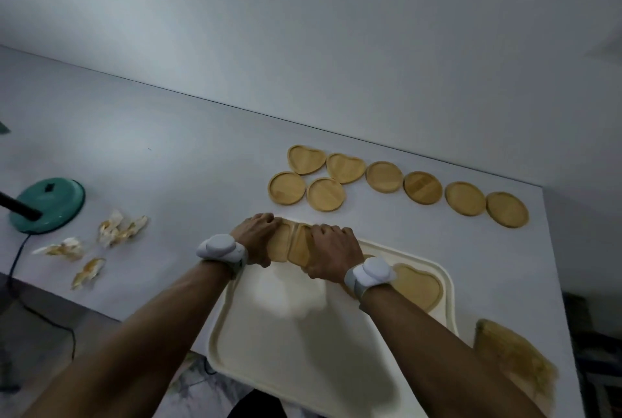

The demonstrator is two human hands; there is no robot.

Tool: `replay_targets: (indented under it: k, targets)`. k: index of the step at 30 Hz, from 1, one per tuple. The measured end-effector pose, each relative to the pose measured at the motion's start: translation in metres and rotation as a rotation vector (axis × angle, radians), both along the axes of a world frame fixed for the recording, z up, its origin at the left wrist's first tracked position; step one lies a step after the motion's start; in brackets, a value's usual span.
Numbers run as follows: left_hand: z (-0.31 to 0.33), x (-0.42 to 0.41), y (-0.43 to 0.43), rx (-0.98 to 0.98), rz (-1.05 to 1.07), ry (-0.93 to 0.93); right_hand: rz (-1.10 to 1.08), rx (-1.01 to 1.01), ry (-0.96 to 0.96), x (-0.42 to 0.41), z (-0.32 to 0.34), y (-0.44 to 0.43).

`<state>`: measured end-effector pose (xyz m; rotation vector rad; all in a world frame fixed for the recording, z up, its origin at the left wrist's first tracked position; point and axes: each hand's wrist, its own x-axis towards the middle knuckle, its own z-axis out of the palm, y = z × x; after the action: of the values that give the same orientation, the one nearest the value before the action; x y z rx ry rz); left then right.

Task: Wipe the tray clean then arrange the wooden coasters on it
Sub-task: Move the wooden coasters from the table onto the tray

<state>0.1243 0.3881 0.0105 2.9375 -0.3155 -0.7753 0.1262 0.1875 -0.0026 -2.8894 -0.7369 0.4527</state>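
A cream rectangular tray lies at the table's near edge. My left hand and my right hand each rest on a wooden coaster at the tray's far left corner; the two coasters sit side by side, touching. A heart-shaped coaster lies flat in the tray's far right corner, partly behind my right wrist. Beyond the tray, several loose coasters line the table: two hearts and several round ones.
Crumpled, stained tissue pieces lie left of the tray. A green round lamp base with a black cord stands at far left. A brownish cloth sits right of the tray, near the table's right edge.
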Motion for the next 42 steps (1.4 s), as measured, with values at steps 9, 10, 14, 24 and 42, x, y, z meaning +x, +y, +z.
replay_targets:
  k: [9, 10, 14, 24, 42]
  targets:
    - [-0.011, 0.000, -0.003, 0.009, -0.053, -0.018, 0.014, 0.003, -0.056, -0.008, -0.011, 0.002]
    - [-0.011, 0.000, -0.004, 0.015, -0.061, -0.022, 0.021, 0.001, -0.060, -0.009, -0.011, 0.001]
    - [-0.012, 0.002, -0.006, 0.025, -0.086, -0.031, 0.027, -0.026, -0.059, -0.015, -0.014, -0.001]
    - [-0.016, 0.002, -0.013, 0.024, -0.125, -0.017, 0.007, -0.073, -0.016, -0.015, -0.013, -0.009]
    - [0.001, 0.043, -0.002, -0.053, -0.055, -0.100, -0.092, 0.016, -0.039, 0.035, 0.009, -0.001]
